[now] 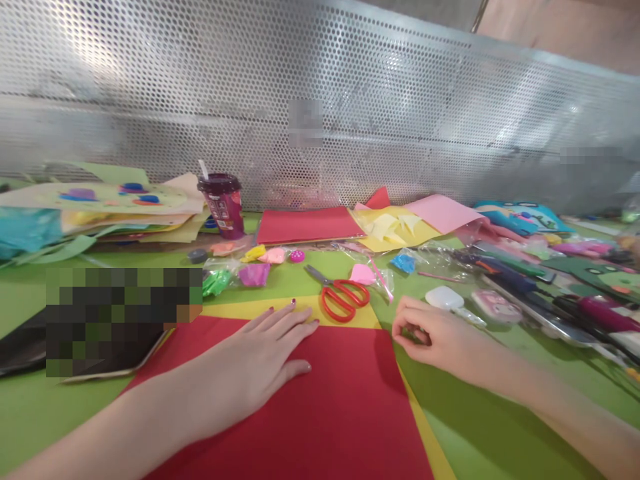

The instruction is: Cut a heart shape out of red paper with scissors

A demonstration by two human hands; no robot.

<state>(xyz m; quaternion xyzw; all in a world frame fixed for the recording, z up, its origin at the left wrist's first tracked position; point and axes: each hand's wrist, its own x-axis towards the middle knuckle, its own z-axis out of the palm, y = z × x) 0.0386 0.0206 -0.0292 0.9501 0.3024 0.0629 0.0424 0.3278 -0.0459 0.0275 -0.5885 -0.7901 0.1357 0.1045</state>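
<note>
My left hand [273, 350] lies flat on a large sheet of red paper [350, 407], fingers stretched forward and thumb apart. Under the red sheet, a yellow sheet [425, 427] shows along the far and right edges. Just right of these sheets is my right hand [430, 330], its fingers curled in toward the thumb, with nothing visible in them. Between and beyond both hands rest scissors [345, 299] with red handles, lying partly on the yellow sheet's far edge. Their grey blades point away to the left.
A purple lidded cup [223, 207] stands at the back, beside stacked papers [185, 227]. Clay packets [254, 275] lie ahead. A white case [444, 298], pens and tools crowd the right. A dark flat object [25, 340] lies left. Perforated metal [250, 100] borders the green table's back.
</note>
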